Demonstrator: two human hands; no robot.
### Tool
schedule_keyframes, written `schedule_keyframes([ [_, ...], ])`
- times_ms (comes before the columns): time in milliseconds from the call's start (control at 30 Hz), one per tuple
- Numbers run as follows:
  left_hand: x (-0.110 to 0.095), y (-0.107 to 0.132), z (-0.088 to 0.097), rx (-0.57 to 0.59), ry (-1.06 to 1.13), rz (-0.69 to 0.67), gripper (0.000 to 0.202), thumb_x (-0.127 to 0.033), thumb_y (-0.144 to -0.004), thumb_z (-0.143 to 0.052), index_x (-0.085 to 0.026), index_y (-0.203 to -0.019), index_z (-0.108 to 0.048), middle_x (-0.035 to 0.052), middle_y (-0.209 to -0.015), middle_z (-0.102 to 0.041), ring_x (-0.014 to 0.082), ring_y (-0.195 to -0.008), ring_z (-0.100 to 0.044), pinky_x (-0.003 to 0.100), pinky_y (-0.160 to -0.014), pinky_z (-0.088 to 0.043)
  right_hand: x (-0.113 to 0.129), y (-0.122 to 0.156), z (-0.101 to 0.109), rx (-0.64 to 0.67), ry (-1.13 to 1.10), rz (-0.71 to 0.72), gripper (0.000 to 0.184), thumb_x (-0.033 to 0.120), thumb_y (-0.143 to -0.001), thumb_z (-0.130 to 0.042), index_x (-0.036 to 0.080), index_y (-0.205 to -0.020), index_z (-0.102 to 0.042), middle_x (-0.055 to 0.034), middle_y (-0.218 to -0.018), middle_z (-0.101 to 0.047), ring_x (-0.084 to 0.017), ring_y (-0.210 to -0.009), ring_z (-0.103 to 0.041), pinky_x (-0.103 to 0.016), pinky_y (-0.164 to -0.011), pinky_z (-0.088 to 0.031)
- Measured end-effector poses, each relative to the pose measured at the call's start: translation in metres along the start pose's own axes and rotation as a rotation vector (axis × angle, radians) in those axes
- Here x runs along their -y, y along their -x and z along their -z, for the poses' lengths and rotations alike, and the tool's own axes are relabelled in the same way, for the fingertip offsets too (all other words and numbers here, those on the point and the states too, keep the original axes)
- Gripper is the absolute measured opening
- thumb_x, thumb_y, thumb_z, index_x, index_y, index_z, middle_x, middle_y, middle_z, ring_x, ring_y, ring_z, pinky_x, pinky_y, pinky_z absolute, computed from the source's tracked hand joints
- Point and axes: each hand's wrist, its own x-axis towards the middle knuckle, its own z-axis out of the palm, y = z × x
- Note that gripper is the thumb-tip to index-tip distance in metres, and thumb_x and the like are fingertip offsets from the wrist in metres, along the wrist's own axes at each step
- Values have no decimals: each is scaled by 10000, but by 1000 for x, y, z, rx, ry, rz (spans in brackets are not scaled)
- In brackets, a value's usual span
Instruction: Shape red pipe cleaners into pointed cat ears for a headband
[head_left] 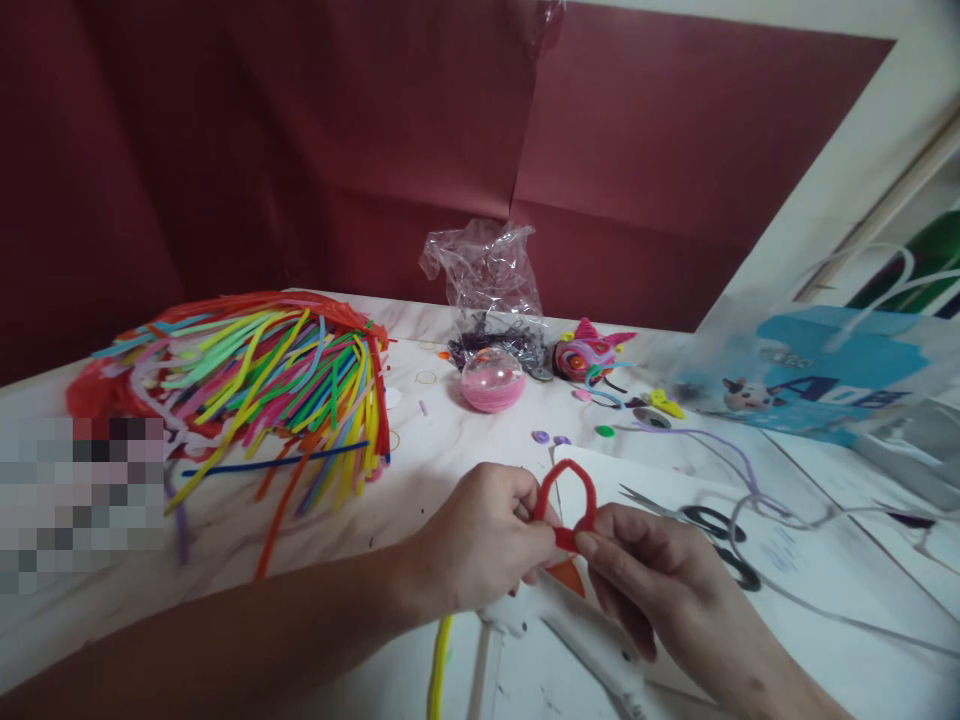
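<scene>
Between my two hands is a red pipe cleaner bent into a loop with a pointed top. My left hand is closed on its left side, fingers pinched. The thumb and fingertips of my right hand pinch its lower right end. Below my hands lies a white glue gun with an orange tip. To the right, scissors with black handles rest on a white sheet of paper. A yellow pipe cleaner lies near the bottom edge.
Many coloured pipe cleaners spill from red plastic at left. A clear-and-pink ball sits before a clear plastic bag. A pink yarn-covered figure stands at the back. At right are a cord and a carrier bag.
</scene>
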Motion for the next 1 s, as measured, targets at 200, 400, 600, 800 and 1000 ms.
schedule_keyframes([
  [200,-7,2,-5,-12,280,73,153,-263,-704,-561,-147,-646,-481,-25,-478,-530,60,-353,-444,176,-357,-337,-1,-1,-3,-119,-110,54,401,503,-692,-625,158,-532,-502,38,-388,-492,-33,-250,-357,-138,-256,-231],
  [400,-11,6,-14,-122,388,2,86,-154,-676,-589,-130,-647,-511,-44,-478,-510,44,-407,-449,157,-406,-347,-3,1,-10,-109,-302,32,365,441,-697,-659,153,-526,-513,38,-364,-493,-29,-249,-336,-130,-249,-252],
  [600,-8,2,-12,-215,369,4,98,-172,-668,-575,-146,-620,-493,-39,-465,-504,55,-410,-428,167,-399,-315,1,1,-8,14,-374,79,265,386,-770,-604,126,-719,-605,-41,-562,-640,-70,-314,-471,-173,-308,-352],
  [800,-7,-3,0,-193,489,66,72,-143,-649,-553,-136,-611,-492,11,-517,-571,83,-466,-511,207,-485,-380,-1,2,4,-280,-74,413,195,264,-783,-607,216,-972,-616,-29,-699,-635,-109,-436,-508,-225,-400,-449],
  [1000,-6,-1,1,-56,505,191,43,-138,-662,-547,-131,-641,-511,-3,-463,-555,75,-420,-486,205,-466,-370,-6,2,11,-39,378,797,342,66,-809,-508,255,-1088,-568,-57,-796,-610,-168,-631,-574,-264,-519,-469],
])
